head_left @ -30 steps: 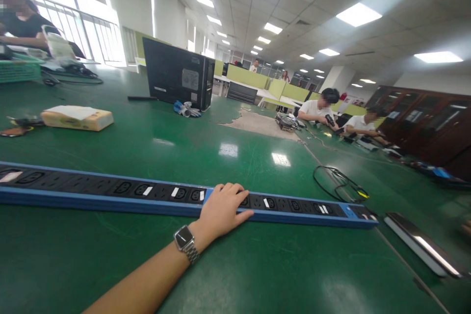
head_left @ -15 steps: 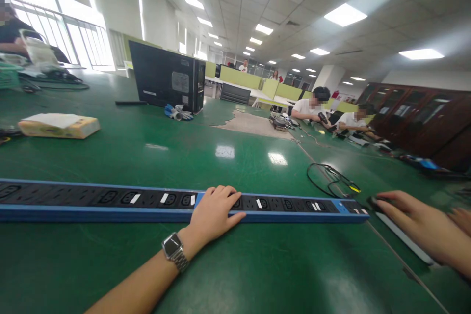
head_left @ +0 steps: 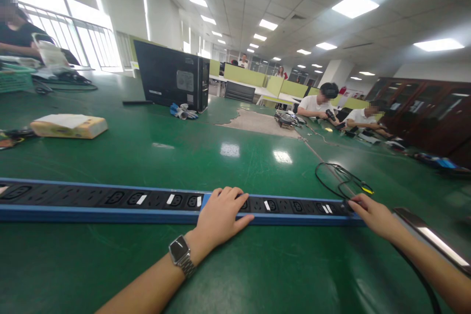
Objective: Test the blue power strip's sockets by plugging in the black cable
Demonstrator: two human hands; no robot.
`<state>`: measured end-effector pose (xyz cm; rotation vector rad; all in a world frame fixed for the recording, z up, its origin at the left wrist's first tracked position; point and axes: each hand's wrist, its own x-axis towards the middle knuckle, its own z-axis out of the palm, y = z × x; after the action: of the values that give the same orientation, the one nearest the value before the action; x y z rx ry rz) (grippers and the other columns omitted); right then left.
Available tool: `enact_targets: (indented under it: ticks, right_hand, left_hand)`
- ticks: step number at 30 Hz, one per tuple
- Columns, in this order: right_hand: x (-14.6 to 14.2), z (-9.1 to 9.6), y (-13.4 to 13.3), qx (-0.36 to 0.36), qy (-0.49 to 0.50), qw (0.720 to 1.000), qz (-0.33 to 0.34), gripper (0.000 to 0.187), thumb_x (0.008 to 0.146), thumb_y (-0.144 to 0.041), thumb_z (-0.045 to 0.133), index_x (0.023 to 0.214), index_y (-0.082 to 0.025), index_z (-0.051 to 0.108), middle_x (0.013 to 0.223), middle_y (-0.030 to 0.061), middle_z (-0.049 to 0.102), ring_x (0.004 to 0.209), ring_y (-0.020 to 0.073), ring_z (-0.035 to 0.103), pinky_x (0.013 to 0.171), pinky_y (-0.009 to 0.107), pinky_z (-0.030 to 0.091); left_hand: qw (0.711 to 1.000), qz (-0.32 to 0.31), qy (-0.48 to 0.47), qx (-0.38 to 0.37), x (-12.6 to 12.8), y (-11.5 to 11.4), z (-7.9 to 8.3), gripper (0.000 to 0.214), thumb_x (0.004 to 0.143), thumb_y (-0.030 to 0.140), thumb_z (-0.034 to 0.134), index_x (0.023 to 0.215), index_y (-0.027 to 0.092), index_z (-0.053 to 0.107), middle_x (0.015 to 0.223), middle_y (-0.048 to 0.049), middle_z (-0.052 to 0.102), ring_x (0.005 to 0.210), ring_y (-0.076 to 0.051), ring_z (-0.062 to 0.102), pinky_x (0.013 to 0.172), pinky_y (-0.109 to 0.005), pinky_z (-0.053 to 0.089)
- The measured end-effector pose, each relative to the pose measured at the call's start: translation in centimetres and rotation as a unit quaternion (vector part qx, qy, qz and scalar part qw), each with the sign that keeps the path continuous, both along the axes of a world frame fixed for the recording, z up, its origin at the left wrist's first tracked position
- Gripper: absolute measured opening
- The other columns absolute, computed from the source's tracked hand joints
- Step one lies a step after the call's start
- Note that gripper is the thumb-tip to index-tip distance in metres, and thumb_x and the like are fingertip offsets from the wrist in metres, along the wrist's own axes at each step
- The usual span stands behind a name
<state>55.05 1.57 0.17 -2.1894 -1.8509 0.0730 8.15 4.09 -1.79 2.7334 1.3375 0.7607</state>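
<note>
The power strip lies lengthwise across the green table. Your left hand rests flat on its middle, fingers spread across its top. Your right hand touches its right end, fingers extended, not closed around it. A black cable lies just beyond.

Power strip L end cut off; R end prob. under right hand.

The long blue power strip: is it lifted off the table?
No, the power strip lies flat on the green table under the left hand.
</note>
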Motion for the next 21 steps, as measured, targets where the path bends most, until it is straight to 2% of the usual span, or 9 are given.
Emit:
enact_targets:
  ticks: [4,11,17,21]
  right_hand:
    - [0.0,0.0,-0.2,-0.008,-0.011,1.0,-0.006,0.035,0.084,-0.051,0.037,0.092,-0.022,0.056,0.086,0.0073,0.071,0.08,0.0245,0.066,0.072,0.033,0.047]
    - [-0.1,0.6,1.0,-0.032,-0.047,0.998,-0.03,0.031,0.083,-0.049,0.041,0.076,-0.022,0.053,0.065,0.0079,0.067,0.066,0.0267,0.064,0.062,0.034,0.042]
    - [-1.1,0.7,1.2,-0.053,-0.03,0.998,0.008,0.026,0.083,-0.045,0.042,0.073,-0.023,0.051,0.058,0.0041,0.066,0.059,0.0232,0.064,0.059,0.032,0.041]
    - [-1.4,0.1,1.1,-0.08,-0.006,0.997,-0.006,0.026,0.085,-0.045,0.038,0.075,-0.024,0.047,0.056,0.0039,0.065,0.055,0.0234,0.064,0.054,0.032,0.041]
  left_hand:
    - [1.0,-0.001,-0.001,0.003,0.0,0.0,0.0,0.045,0.086,0.051,0.053,0.12,0.023,0.058,0.115,-0.0066,0.06,0.106,-0.025,0.051,0.094,-0.042,0.037]
    - [1.0,0.002,0.005,0.001,0.0,-0.2,0.1,0.044,0.086,0.05,0.053,0.121,0.023,0.058,0.115,-0.0069,0.06,0.106,-0.025,0.052,0.094,-0.041,0.037]
    - [1.0,0.007,-0.001,-0.004,-0.1,-0.3,0.1,0.043,0.085,0.05,0.055,0.12,0.025,0.058,0.115,-0.0063,0.06,0.105,-0.025,0.052,0.093,-0.041,0.038]
    - [1.0,0.008,0.0,-0.006,0.0,-0.3,0.1,0.043,0.085,0.05,0.056,0.12,0.025,0.058,0.115,-0.0063,0.06,0.106,-0.026,0.052,0.093,-0.041,0.039]
